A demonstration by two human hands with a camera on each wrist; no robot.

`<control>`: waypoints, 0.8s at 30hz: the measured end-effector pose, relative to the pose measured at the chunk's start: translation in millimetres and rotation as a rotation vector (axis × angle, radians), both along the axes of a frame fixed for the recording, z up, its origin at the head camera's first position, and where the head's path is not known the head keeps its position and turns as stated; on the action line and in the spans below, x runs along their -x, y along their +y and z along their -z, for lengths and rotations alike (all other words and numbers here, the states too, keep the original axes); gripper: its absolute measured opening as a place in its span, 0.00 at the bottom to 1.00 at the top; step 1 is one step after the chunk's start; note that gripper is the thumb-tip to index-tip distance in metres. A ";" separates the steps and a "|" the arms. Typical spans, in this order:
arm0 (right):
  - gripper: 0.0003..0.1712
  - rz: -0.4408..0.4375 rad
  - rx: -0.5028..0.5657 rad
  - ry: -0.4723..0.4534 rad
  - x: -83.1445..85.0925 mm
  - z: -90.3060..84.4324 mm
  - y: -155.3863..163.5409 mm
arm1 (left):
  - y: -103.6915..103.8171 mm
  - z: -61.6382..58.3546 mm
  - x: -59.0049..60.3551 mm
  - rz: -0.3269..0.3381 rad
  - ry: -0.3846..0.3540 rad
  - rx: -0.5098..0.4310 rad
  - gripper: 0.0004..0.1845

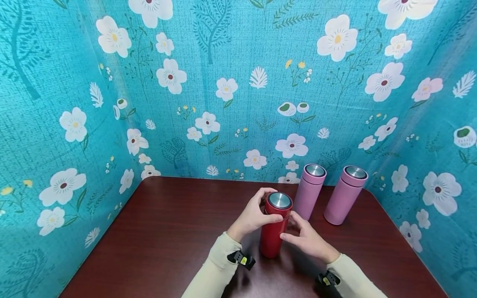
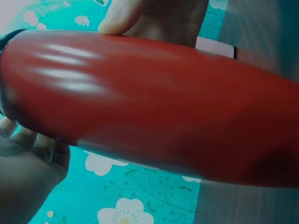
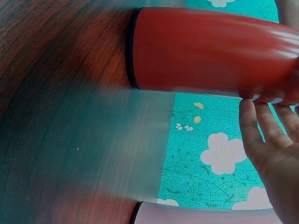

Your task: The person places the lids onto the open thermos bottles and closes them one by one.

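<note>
A red thermos (image 1: pixel 273 231) with a silver-topped lid (image 1: pixel 280 201) stands upright on the dark wooden table in the head view. My left hand (image 1: pixel 255 213) grips its upper part, thumb across the front just under the lid and fingers round the far side. From the right, my right hand (image 1: pixel 307 238) holds the same thermos, thumb against the front of the body and fingers farther back. In the right wrist view, my right fingertips meet the side of the red body (image 3: pixel 201 51). The left wrist view shows my right thumb (image 2: pixel 119 21) against it.
Two pink thermoses stand upright at the back right, a nearer-centre one (image 1: pixel 310 192) just behind my right hand and another (image 1: pixel 344 196) farther right. A turquoise flowered cloth (image 1: pixel 223 124) hangs behind and beside the table (image 1: pixel 167 231).
</note>
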State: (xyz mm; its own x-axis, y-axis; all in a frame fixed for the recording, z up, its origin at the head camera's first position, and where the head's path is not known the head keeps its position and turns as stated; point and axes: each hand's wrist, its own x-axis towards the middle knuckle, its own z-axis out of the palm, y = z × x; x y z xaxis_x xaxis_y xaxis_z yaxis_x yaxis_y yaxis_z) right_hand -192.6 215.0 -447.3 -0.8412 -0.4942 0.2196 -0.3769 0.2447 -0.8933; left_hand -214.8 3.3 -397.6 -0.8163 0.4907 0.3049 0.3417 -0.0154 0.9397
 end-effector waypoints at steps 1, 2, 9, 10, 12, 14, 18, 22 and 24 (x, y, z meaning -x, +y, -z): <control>0.35 0.001 0.001 0.003 1.8 3.4 0.9 | -0.8 -4.7 -3.0 0.002 0.000 0.002 0.36; 0.35 0.001 0.003 0.009 3.6 7.1 2.0 | -1.3 -9.5 -6.4 -0.001 0.000 0.005 0.36; 0.35 -0.010 0.019 0.050 13.1 24.8 6.9 | 1.6 -14.1 -11.5 -0.036 0.024 -0.003 0.36; 0.35 -0.018 0.025 0.058 13.3 25.5 7.2 | 2.4 -10.0 -9.0 -0.034 0.024 -0.005 0.36; 0.35 -0.025 0.026 0.068 13.8 26.6 7.7 | 3.5 -1.4 -3.3 -0.023 0.017 -0.011 0.37; 0.35 -0.028 0.019 0.075 14.4 27.6 8.3 | 3.4 7.3 2.5 -0.006 0.008 -0.020 0.37; 0.35 -0.017 0.002 0.073 14.7 27.6 8.9 | 0.4 19.3 12.3 0.063 0.004 -0.044 0.38; 0.35 -0.005 0.012 0.057 13.3 24.9 8.0 | -2.7 20.8 15.9 0.118 0.050 -0.061 0.36; 0.35 -0.001 0.015 0.048 12.5 23.4 7.2 | -3.1 20.6 16.5 0.116 0.071 -0.057 0.35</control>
State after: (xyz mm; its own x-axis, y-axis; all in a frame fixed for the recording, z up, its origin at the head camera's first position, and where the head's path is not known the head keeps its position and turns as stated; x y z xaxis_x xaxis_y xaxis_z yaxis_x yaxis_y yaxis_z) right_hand -205.0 222.3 -470.8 -0.8291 -0.4913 0.2669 -0.4196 0.2313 -0.8778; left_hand -231.3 0.2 -418.2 -0.7304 0.5608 0.3898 0.3997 -0.1118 0.9098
